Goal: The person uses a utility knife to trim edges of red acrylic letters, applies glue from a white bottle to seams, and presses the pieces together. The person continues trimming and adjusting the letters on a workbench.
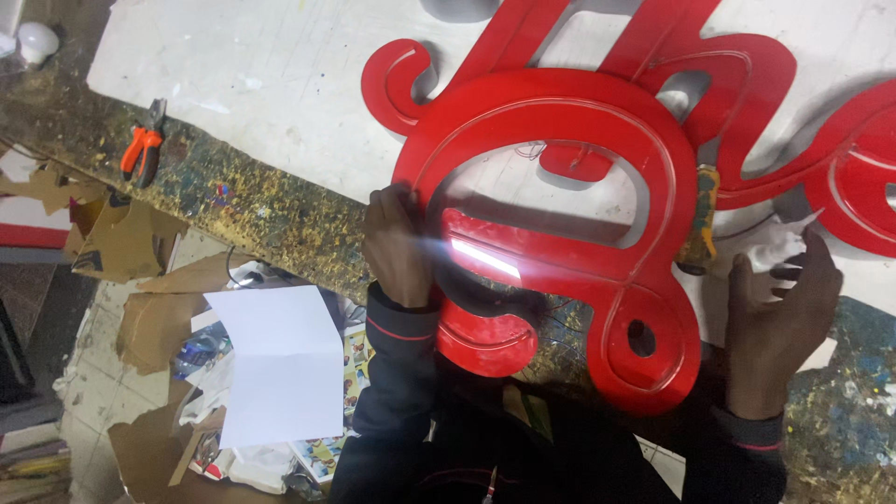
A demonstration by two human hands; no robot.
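Because the big red sign letter (569,233) overhangs the near edge of the paint-spattered worktop (243,191), a slip could tip it toward the floor. The left hand (397,245) presses its closed fingers on the letter's left rim. The right hand (779,313), fingers loosely spread, touches crumpled white material (779,247) just right of it; wires (560,322) beneath might snag.

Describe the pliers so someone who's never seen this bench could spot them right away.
Start at the big red sign letter on the workbench, then look far left along the speckled bench edge. The pliers lie there alone, the only tool with bright orange handles.
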